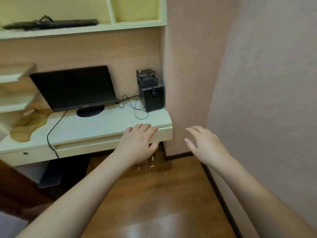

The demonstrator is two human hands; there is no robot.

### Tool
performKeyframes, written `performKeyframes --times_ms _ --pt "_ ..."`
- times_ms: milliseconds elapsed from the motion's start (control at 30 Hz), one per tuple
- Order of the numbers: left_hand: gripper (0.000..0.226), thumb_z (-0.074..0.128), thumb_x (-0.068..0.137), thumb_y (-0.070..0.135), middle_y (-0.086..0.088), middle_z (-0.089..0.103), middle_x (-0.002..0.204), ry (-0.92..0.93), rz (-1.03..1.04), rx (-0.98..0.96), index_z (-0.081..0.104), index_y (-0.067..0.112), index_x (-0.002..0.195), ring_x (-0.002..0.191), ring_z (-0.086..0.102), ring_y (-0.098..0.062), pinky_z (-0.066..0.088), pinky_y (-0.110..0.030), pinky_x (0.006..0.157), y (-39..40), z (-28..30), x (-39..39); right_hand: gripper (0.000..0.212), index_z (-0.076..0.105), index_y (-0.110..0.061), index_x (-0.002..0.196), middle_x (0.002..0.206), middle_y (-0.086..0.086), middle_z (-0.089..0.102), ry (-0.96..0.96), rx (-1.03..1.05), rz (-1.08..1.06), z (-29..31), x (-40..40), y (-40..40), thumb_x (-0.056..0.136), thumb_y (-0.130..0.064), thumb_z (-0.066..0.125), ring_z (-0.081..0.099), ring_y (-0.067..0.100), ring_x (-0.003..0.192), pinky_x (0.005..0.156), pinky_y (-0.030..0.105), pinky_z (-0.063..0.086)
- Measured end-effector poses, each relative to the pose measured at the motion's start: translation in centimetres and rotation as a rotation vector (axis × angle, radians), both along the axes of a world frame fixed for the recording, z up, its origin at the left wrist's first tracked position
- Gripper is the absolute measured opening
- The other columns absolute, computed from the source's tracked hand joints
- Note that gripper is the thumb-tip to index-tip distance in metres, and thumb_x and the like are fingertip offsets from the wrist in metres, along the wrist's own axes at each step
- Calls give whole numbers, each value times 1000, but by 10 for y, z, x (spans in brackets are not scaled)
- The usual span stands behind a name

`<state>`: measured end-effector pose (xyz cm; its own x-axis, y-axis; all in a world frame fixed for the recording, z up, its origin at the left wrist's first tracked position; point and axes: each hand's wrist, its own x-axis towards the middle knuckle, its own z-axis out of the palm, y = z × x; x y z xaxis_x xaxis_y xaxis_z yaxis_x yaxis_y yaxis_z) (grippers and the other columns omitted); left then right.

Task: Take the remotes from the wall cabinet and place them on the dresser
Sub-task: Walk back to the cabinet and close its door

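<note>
The left hand (139,143) is covering part of the desk's (96,127) front edge near the right corner, and its palm is facing away. Both forearms are running out of frame at 6 and 7 o'clock. The long black object (51,24) on the shelf (82,31) at 11 o'clock is blurring too much to identify. The side shelves (15,90) at 9 o'clock are being cropped by the edge. Pale bits (151,166) on the floor are showing too small to name.
</note>
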<state>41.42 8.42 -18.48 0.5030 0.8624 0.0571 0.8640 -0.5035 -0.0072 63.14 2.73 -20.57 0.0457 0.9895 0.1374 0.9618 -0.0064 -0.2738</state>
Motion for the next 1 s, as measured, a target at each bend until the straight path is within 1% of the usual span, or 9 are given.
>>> performKeyframes --times_ms 100,333,433,567,700,800,1000 --pt "55 32 97 51 4 34 155 -17 27 31 29 33 148 142 29 -18 25 -42 114 23 15 -19 48 40 -22 142 144 -1 45 -40 36 39 19 -22 34 97 -39 40 39 20 132 109 36 31" --pt "53 34 97 41 5 36 153 -31 -21 127 28 33 149 141 31 -16 25 -39 114 82 56 -67 47 41 -21 141 141 0 47 -108 135 83 75 -80 111 97 -38 40 40 20 130 106 35 32" --pt "52 34 97 39 5 39 150 -36 -64 180 30 32 148 138 34 -17 29 -39 111 105 78 -83 47 42 -23 140 138 -1 49 -142 193 85 99 -100 140 96 -40 41 43 21 127 105 36 34" --pt "51 34 95 32 7 45 144 -69 -89 263 33 31 146 132 40 -16 34 -38 106 137 110 -98 46 43 -25 139 138 -1 50 -158 211 84 129 -116 174 96 -42 40 43 21 127 104 37 36" --pt "52 34 94 30 6 43 146 -99 -111 220 32 31 146 133 38 -18 36 -40 105 168 142 -94 46 42 -26 140 140 -1 48 -174 238 77 160 -117 202 97 -42 40 42 22 128 104 38 36" --pt "52 34 94 30 7 42 147 -99 -121 240 32 33 146 133 38 -17 36 -40 104 190 163 -85 47 41 -26 140 142 -1 47 -200 268 69 180 -109 221 96 -43 39 42 22 129 105 39 35" --pt "53 32 96 35 3 37 152 -89 -118 276 29 31 148 137 35 -19 34 -42 107 235 205 -45 48 40 -26 141 141 1 48 -280 321 53 217 -70 259 96 -43 39 43 23 128 105 39 36"
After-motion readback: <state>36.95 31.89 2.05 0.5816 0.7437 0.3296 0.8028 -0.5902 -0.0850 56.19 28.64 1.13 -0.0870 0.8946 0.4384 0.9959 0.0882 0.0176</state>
